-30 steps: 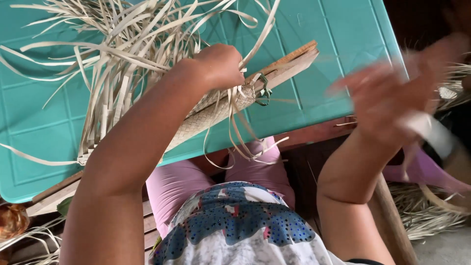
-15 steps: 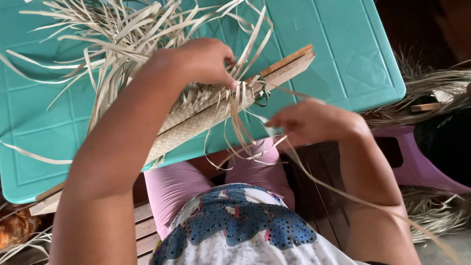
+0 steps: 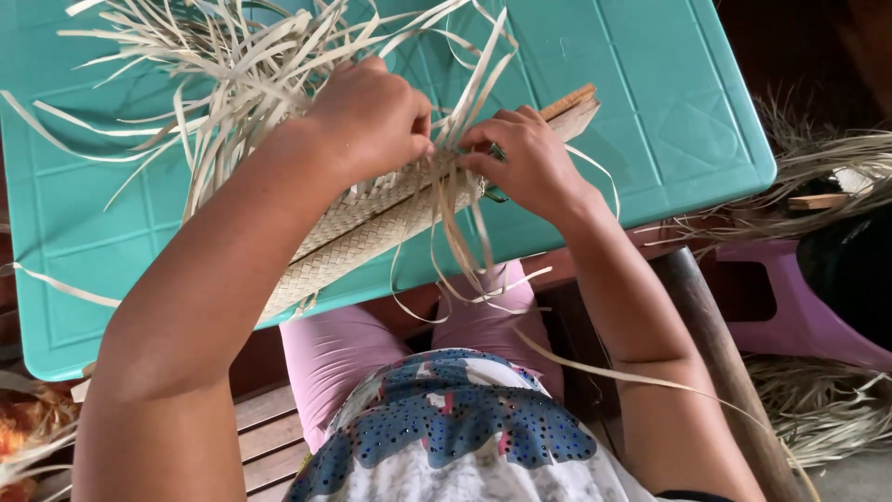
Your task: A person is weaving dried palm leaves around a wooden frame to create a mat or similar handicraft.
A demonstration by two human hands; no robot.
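Left hand (image 3: pixel 372 116): curled tight, pinching pale palm strips at the top edge of the woven mat.
Right hand (image 3: pixel 525 158): fingers closed on the strips, almost touching the left hand.
Woven mat (image 3: pixel 358 237): lies slanted on the teal plastic table (image 3: pixel 669 102).
Loose strips (image 3: pixel 223 65): fan out messy above the mat.
Purple stool (image 3: pixel 790 307): off to the right.

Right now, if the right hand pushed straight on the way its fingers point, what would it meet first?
The right hand points left, so it would probably meet the left hand first, across the loose straw strips and woven band they pinch.
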